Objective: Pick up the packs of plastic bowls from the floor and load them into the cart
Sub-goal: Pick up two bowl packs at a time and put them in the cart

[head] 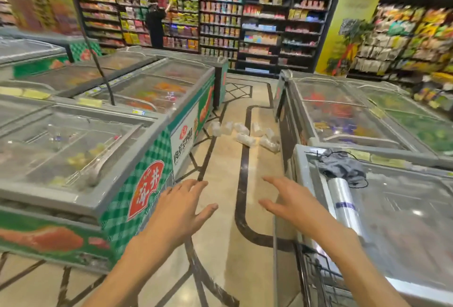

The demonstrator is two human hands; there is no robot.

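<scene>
Clear plastic wrap glints on the packs of bowls (245,134) scattered across the beige floor (220,221) of a supermarket aisle, between a green-sided freezer (152,184) on the left and a grey freezer (367,208) on the right. The packs lie well ahead of the person, some touching, others just apart, a few over the floor's dark inlaid stripe. Both bare hands reach forward with nothing in them: the left hand (180,211) and the right hand (291,202) each show fingers spread and relaxed. The wire cart (318,279) stands at lower right, close beside the grey freezer; its inside is mostly out of frame. Judging by their look, the packs should be light and fairly stiff along the stacked bowls, with a slick, loose film that may slide; a hold around the middle of a pack, fingers wrapping its sides, seems safer than pinching the wrap. Thin bowls could crack if squeezed hard.
</scene>
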